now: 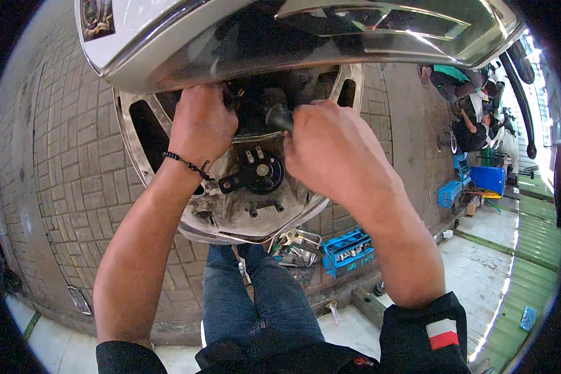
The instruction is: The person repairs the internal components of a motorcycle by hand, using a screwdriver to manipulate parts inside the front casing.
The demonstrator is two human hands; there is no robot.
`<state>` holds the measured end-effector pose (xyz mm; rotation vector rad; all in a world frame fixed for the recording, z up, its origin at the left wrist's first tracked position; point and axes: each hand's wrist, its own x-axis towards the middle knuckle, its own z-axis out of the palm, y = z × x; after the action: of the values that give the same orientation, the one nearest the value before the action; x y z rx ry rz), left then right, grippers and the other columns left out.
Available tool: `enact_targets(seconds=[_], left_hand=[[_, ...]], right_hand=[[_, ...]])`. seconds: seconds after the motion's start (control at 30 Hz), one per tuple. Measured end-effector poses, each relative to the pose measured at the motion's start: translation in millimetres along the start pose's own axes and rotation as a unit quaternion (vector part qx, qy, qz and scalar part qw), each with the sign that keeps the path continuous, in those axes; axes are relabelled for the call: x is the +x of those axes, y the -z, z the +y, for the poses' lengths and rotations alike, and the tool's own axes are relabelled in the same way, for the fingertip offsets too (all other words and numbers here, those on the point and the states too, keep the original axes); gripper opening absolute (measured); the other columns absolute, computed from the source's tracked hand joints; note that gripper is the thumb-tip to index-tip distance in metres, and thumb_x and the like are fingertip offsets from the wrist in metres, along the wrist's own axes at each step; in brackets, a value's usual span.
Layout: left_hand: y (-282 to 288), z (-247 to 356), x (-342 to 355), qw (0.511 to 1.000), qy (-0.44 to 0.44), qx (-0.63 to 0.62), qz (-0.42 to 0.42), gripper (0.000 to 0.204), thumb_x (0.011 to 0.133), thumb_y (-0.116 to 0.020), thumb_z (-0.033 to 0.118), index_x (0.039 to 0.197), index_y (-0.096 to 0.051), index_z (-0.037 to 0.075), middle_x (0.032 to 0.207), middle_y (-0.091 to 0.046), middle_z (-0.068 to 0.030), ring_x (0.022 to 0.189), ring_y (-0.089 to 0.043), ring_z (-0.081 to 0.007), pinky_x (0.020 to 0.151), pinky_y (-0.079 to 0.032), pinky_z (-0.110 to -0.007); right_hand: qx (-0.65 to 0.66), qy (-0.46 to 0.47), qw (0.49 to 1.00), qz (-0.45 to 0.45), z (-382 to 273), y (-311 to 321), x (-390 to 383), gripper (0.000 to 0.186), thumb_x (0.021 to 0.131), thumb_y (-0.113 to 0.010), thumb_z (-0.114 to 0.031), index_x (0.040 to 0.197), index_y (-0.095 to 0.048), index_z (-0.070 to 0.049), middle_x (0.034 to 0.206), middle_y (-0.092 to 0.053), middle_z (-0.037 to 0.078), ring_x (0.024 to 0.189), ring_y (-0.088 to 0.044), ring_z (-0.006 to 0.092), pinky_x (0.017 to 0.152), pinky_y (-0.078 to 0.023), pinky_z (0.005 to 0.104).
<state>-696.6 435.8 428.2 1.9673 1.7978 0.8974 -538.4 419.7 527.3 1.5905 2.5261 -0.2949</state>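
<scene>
"How are the hands?"

"The left hand (204,121) is curled at the lower edge of a glossy white-and-dark headlight housing (243,53); its fingertips are hidden, so I can't tell what it has. The right hand (333,137) is closed around a dark, flared cylindrical part (280,117)."

"Where's that part?"

"Between the hands, beyond a round black disc (265,177). Farther out, a blue open toolbox (336,268) stands on grey brick paving (81,174)."

black horn (262,177), blue toolbox (331,264), grey-brown brick-patterned paving (75,177), blue jeans (229,293), red-and-white sleeve patch (442,334)
</scene>
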Motion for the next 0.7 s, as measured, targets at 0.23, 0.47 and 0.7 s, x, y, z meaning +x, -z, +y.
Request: enact_targets(seconds=[0.23,0.47,0.7], left_hand=[[2,1,0,1.000,-0.001,0.010,0.005,0.024,0.064,-0.053,0.011,0.080,-0.057,-0.006,0.087,-0.056,-0.0280,0.088,-0.051,-0.0432,0.081,-0.041,-0.047],[-1,-2,-2,1.000,-0.002,0.002,-0.002,0.026,0.066,-0.054,0.010,0.087,-0.055,-0.006,0.092,-0.056,-0.0255,0.091,-0.050,-0.0412,0.083,-0.040,-0.046],[-11,-16,1,0.999,-0.026,0.031,-0.006,0.023,0.071,-0.055,0.013,0.086,-0.057,-0.004,0.089,-0.056,-0.0237,0.088,-0.051,-0.0395,0.082,-0.041,-0.044]], right_hand=[[0.006,0.035,0.998,0.047,4,-7,-1,0.010,0.064,-0.057,-0.007,0.066,-0.061,0.002,0.070,-0.061,0.020,0.068,-0.062,0.0341,0.063,-0.052,0.0401],[-0.039,0.046,0.997,0.042,16,-9,-6,0.009,0.067,-0.055,-0.007,0.069,-0.060,0.000,0.075,-0.060,0.019,0.072,-0.061,0.0333,0.066,-0.051,0.0396],[-0.059,0.048,0.994,0.075,30,-14,-3,0.007,0.069,-0.053,-0.005,0.070,-0.059,-0.001,0.078,-0.058,0.018,0.075,-0.060,0.0317,0.067,-0.050,0.0395]])
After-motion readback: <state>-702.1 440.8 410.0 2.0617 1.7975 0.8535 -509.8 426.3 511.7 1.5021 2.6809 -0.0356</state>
